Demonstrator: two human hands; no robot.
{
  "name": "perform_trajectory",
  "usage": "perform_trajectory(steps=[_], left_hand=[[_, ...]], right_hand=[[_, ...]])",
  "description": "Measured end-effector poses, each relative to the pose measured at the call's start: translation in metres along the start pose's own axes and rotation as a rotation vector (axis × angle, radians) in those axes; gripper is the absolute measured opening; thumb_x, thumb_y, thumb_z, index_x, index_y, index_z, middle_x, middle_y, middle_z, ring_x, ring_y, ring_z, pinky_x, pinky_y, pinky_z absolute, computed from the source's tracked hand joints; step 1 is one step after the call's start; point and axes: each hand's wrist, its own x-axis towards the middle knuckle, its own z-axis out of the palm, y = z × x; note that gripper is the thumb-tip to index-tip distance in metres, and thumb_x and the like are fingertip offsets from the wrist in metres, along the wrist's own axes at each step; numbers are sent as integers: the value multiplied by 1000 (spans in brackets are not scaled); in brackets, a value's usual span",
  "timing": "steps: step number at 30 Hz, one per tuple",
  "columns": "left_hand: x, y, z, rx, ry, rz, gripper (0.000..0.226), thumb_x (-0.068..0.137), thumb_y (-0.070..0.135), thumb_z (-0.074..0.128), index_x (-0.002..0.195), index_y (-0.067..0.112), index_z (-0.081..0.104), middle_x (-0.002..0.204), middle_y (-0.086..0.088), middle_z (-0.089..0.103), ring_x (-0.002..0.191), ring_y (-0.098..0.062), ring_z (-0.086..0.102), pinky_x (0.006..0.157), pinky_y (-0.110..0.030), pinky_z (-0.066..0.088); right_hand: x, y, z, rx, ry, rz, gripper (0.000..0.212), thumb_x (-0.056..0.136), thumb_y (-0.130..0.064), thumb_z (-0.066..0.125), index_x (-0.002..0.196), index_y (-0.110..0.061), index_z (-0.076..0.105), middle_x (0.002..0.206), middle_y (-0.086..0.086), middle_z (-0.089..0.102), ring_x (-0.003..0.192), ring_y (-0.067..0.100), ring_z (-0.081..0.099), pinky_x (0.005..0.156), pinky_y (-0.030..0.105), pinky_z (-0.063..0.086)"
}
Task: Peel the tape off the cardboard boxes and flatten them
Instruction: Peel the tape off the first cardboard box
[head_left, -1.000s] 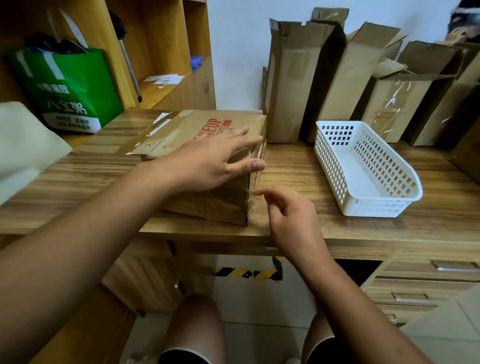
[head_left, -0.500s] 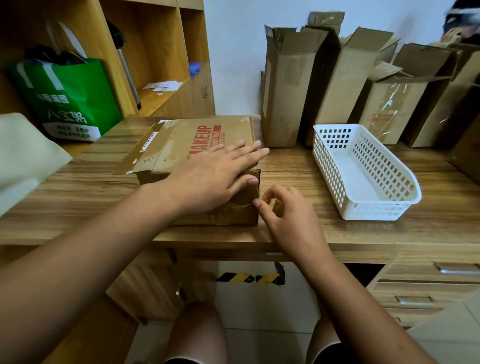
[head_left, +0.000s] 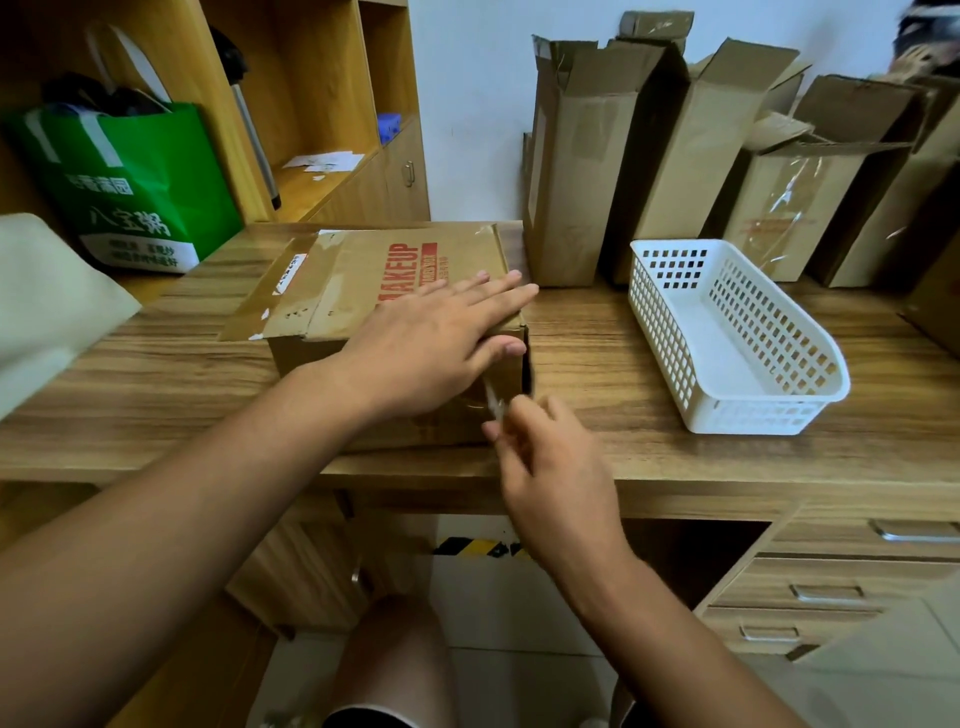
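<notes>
A brown cardboard box (head_left: 363, 280) with red "MAKEUP" print lies on the wooden desk (head_left: 597, 358), one flap spread out to the left. My left hand (head_left: 441, 338) rests flat on its top right corner, thumb over the near edge. My right hand (head_left: 550, 457) is in front of the box's near right corner and pinches a thin strip of clear tape (head_left: 493, 400) that runs up to the box's front face. The hand is blurred.
A white plastic basket (head_left: 737, 338) stands to the right. Several tall opened cardboard boxes (head_left: 576, 171) lean against the back wall. A green bag (head_left: 140, 192) sits at the left by the shelves. Drawers (head_left: 831, 587) lie under the desk at the right.
The box has turned and settled flat under my left hand. My right hand has gone from touching the box's corner to pulling a strip of tape toward me.
</notes>
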Motion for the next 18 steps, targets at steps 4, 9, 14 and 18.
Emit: perform_trajectory(steps=[4, 9, 14, 18], left_hand=[[3, 1, 0, -14, -5, -9, 59, 102, 57, 26, 158, 44, 11, 164, 21, 9, 152, -6, 12, 121, -31, 14], [4, -1, -4, -94, -55, -21, 59, 102, 56, 34, 157, 46, 13, 164, 22, 10, 151, -5, 12, 121, -34, 14], [5, -2, -11, -182, -99, -116, 63, 99, 55, 47, 153, 45, 17, 156, 3, 40, 139, -24, 40, 110, -42, 35], [2, -15, -22, -280, -180, -42, 60, 99, 49, 53, 152, 48, 25, 160, 14, 33, 143, -11, 34, 116, -30, 27]], right_hand=[[-16, -12, 14, -5, -82, -64, 29, 100, -38, 53, 85, -38, 29, 88, -14, 37, 67, 1, 39, 52, 15, 23], [-3, 4, 0, 172, 9, 81, 30, 91, -51, 62, 82, -24, 51, 86, -11, 47, 76, 6, 50, 62, 23, 45], [10, 12, -16, 229, 73, 169, 27, 90, -43, 71, 79, -26, 52, 87, -9, 49, 80, 1, 50, 65, 11, 41], [11, 10, -16, 300, 107, 160, 27, 93, -30, 71, 75, -23, 52, 86, -3, 53, 81, 0, 49, 69, 8, 39]])
